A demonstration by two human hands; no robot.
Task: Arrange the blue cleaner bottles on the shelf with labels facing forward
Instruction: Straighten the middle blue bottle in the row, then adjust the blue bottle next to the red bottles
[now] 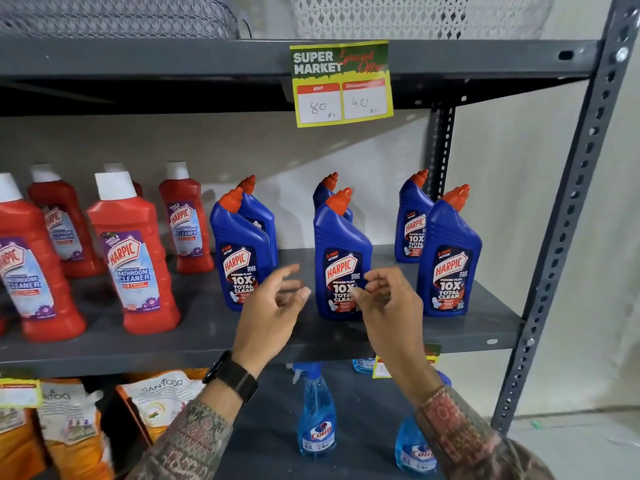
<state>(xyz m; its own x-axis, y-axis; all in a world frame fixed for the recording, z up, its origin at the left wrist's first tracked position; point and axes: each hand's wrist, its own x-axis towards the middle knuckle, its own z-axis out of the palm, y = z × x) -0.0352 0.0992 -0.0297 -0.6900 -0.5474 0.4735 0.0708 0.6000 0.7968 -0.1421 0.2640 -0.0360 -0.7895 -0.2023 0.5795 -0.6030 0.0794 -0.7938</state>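
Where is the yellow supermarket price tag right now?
In the head view, the price tag hangs from the front edge of the upper shelf, right of centre, above the middle blue bottle.

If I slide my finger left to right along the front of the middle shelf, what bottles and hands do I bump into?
Leftmost red cleaner bottle → second red cleaner bottle → first blue cleaner bottle → left hand → middle blue cleaner bottle → right hand → last blue cleaner bottle.

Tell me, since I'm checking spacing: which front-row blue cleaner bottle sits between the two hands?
The middle front blue bottle with orange cap: the left hand and right hand flank it, touching nothing. The other front bottles stand off to either side.
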